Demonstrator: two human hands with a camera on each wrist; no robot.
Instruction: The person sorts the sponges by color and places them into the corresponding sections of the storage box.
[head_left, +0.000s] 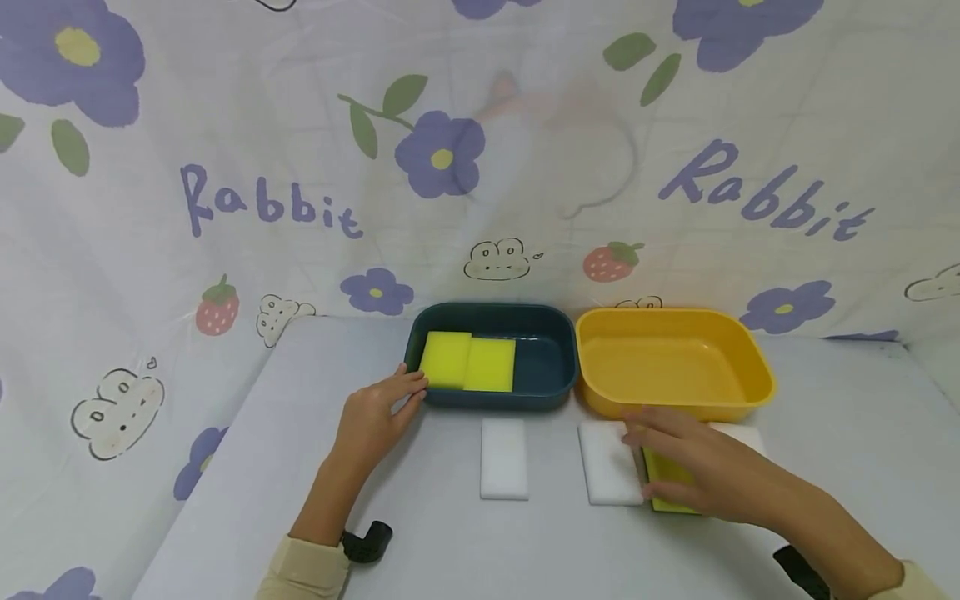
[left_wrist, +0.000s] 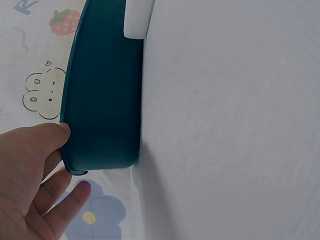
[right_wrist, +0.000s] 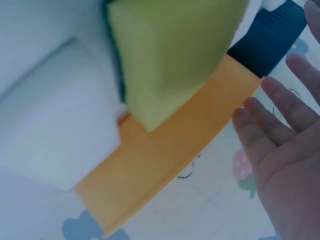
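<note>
At the left end of a dark teal tub (head_left: pixel 543 367), my left hand (head_left: pixel 371 421) pinches the rim; the left wrist view shows the thumb on one side and fingers behind. Two yellow sponges (head_left: pixel 491 365) lie side by side inside this tub. My right hand (head_left: pixel 705 462) hovers above a yellow sponge with a dark green edge (head_left: pixel 666 468), partly covering it. In the right wrist view its fingers (right_wrist: pixel 285 102) are spread and extended, apart from the sponge. White sponge blocks flank that sponge, one on the left (head_left: pixel 609 463) and one on the right (head_left: pixel 738 435), the latter partly hidden.
A yellow tub (head_left: pixel 675 358) stands against the teal one, with nothing in it. Another white block (head_left: pixel 504 458) lies in front of the teal tub. Behind the white table (head_left: pixel 435 517) hangs a cloth (head_left: pixel 285 150) printed with flowers, rabbits and strawberries.
</note>
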